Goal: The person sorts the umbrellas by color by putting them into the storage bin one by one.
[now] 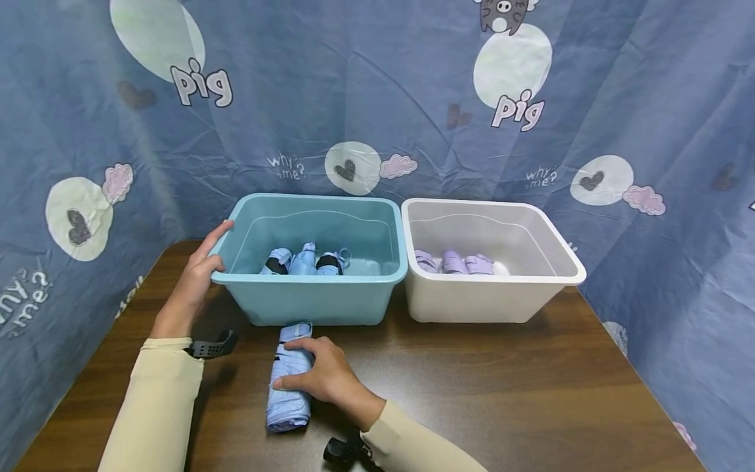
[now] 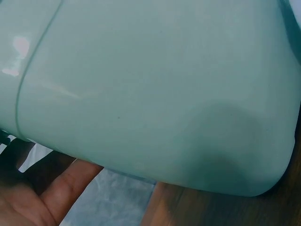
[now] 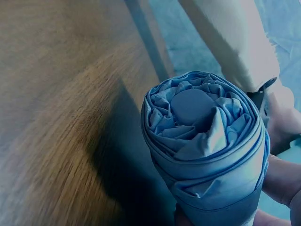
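Note:
A light blue folded umbrella (image 1: 289, 400) lies lengthwise on the table in front of the teal bin (image 1: 307, 301). My right hand (image 1: 324, 370) grips it from the right, thumb and fingers spread across its side. Its round end, with bunched fabric around a smooth cap, faces the camera in the right wrist view. My left hand (image 1: 197, 278) rests against the left end of the teal bin, with extended fingers at the rim. In the left wrist view, fingers (image 2: 70, 186) touch the bin's edge, their tips hidden behind it.
Inside the teal bin stand several light blue rolled items (image 1: 303, 261), some with black bands. A white bin (image 1: 472, 301) to its right holds several purple rolled items (image 1: 454, 262). Behind both hangs a blue printed cloth (image 1: 366, 98). The brown table (image 1: 472, 393) extends right.

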`<state>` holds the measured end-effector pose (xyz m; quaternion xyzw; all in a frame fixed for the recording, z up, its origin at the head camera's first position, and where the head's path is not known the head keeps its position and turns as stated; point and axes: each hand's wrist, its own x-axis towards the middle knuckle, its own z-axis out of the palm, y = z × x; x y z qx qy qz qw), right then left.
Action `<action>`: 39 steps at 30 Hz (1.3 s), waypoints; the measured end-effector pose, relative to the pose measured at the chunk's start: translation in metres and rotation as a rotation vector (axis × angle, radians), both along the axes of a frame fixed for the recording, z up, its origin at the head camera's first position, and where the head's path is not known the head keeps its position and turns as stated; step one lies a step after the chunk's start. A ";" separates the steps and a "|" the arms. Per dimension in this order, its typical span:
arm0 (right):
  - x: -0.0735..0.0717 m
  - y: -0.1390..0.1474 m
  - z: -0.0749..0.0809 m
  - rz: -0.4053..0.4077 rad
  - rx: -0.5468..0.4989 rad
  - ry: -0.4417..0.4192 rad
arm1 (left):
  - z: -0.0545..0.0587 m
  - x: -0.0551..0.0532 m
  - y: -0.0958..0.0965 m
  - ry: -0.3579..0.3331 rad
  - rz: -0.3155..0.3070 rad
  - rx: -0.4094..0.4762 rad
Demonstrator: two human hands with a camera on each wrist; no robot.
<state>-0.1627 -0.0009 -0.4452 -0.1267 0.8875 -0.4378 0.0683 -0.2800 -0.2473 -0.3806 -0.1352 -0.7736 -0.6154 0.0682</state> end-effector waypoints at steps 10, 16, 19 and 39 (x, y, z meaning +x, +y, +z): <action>0.008 0.023 0.010 0.012 -0.066 -0.018 | 0.001 0.000 0.002 -0.010 0.015 -0.014; 0.014 0.042 0.019 0.033 -0.140 -0.063 | 0.000 -0.001 0.003 -0.011 -0.002 0.003; 0.017 0.053 0.024 0.040 -0.163 -0.070 | 0.000 -0.002 0.004 -0.006 -0.004 0.008; 0.042 0.106 0.073 0.153 -0.348 -0.064 | 0.003 0.002 0.002 -0.014 0.014 -0.028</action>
